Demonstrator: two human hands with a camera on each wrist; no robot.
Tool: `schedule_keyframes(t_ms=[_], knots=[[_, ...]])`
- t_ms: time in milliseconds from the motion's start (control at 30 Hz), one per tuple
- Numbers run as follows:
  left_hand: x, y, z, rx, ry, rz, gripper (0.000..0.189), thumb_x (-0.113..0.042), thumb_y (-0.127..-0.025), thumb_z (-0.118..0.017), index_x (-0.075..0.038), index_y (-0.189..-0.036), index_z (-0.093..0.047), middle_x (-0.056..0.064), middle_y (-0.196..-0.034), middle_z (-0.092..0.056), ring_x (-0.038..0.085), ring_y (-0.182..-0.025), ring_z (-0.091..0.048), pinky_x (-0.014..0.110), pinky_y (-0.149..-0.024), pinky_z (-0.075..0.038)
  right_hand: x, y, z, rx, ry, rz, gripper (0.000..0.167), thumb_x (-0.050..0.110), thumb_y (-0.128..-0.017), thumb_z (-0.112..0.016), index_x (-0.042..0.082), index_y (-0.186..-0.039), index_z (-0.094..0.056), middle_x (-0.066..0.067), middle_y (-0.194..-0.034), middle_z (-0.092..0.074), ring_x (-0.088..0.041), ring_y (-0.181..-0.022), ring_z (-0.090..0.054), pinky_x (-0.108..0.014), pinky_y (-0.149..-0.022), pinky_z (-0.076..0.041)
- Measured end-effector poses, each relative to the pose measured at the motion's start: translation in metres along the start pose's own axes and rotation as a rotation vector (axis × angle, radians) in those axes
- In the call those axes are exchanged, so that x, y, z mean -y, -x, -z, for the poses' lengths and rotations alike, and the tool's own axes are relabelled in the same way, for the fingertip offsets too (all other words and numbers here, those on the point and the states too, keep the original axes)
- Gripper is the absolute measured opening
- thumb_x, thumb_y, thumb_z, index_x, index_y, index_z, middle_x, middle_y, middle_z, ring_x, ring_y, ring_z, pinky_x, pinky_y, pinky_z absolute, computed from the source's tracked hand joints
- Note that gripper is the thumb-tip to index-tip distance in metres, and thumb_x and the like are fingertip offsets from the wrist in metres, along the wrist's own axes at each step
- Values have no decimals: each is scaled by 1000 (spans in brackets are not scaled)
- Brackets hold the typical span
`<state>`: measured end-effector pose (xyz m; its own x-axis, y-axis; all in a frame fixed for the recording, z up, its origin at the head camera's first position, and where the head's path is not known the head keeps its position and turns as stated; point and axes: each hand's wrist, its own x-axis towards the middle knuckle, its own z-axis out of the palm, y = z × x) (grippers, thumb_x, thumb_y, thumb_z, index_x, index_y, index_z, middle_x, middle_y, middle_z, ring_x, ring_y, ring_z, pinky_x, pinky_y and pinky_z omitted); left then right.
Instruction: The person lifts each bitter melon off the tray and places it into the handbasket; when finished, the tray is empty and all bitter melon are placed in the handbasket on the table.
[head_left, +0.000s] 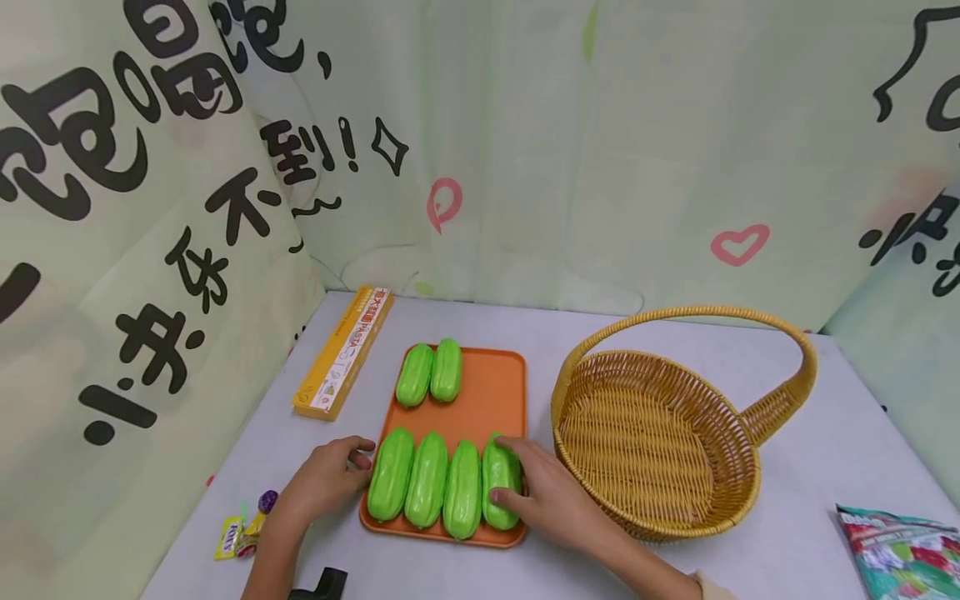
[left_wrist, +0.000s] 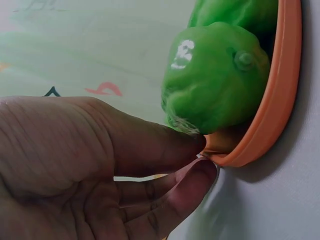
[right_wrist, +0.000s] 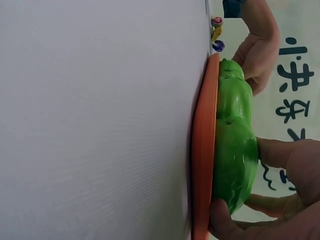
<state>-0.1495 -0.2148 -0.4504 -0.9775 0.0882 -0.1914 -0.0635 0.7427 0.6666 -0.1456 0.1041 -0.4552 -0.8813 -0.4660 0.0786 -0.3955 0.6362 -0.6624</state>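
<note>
An orange tray point(head_left: 491, 383) carries several glossy green cucumbers, some in a front row and two at the back. My right hand point(head_left: 558, 496) grips the rightmost front cucumber point(head_left: 500, 475), thumb on its near part and fingers around its far end. In the right wrist view, the fingers point(right_wrist: 272, 152) curve about that cucumber point(right_wrist: 235, 160) at the tray's edge. At the tray's left side is my left hand point(head_left: 326, 479), beside the leftmost cucumber point(head_left: 392, 475). The left wrist view shows its thumb and forefinger pinching the tray rim point(left_wrist: 240, 155) just under a cucumber point(left_wrist: 215, 75).
A wicker basket point(head_left: 652, 433) with a tall handle stands right of the tray. A yellow pasta box point(head_left: 343, 354) lies at the back left. Small wrapped candies point(head_left: 247, 529) are near the left forearm, and a colourful bag point(head_left: 903, 550) lies at the front right.
</note>
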Motion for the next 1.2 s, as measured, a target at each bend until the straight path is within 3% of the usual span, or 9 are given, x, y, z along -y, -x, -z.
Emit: schedule_keyframes(t_ms=[400, 767, 900, 1000, 1067, 1200], knots=[[6, -1, -4, 2, 11, -21, 36, 4, -82, -61, 3, -118, -66, 1, -87, -65, 16, -79, -58, 36, -71, -48, 3, -3, -4, 13, 29, 8, 62, 33, -86, -77, 12, -139, -53, -9, -137, -54, -29, -125, -50, -50, -100, -41], [5, -2, -4, 3, 17, -27, 38, 4, -82, -62, 3, -119, -65, 1, -88, -65, 17, -81, -59, 37, -71, -49, 16, 10, 4, -59, 87, 6, 67, 36, -83, -79, 16, -142, -52, -12, -143, -47, -29, -126, -50, -51, -99, -42], [6, 0, -3, 11, 24, -15, 39, 4, -82, -62, 3, -120, -64, 1, -89, -66, 17, -83, -61, 38, -72, -49, 29, 22, 25, -28, -66, 30, 65, 37, -86, -76, 20, -143, -50, -8, -147, -43, -21, -112, -58, -37, -85, -52], [7, 1, -3, 17, 30, -4, 38, 3, -83, -62, 3, -121, -64, 1, -90, -66, 17, -83, -60, 37, -71, -49, 35, 32, 50, 9, -295, 65, 63, 32, -88, -76, 21, -143, -49, -5, -147, -41, -22, -108, -58, -30, -73, -55], [7, 1, -3, 18, 33, -6, 38, 3, -83, -62, 2, -121, -64, 1, -90, -65, 16, -82, -60, 36, -70, -49, 35, 40, 70, 14, -372, 76, 62, 29, -87, -77, 22, -142, -50, -3, -145, -44, -26, -114, -55, -32, -74, -56], [6, -2, -4, 17, 35, -13, 39, 3, -83, -61, 2, -122, -64, 1, -89, -65, 16, -81, -59, 35, -69, -48, 28, 53, 110, 26, -440, 4, 62, 21, -84, -80, 23, -140, -52, -4, -140, -47, -28, -115, -56, -37, -75, -56]])
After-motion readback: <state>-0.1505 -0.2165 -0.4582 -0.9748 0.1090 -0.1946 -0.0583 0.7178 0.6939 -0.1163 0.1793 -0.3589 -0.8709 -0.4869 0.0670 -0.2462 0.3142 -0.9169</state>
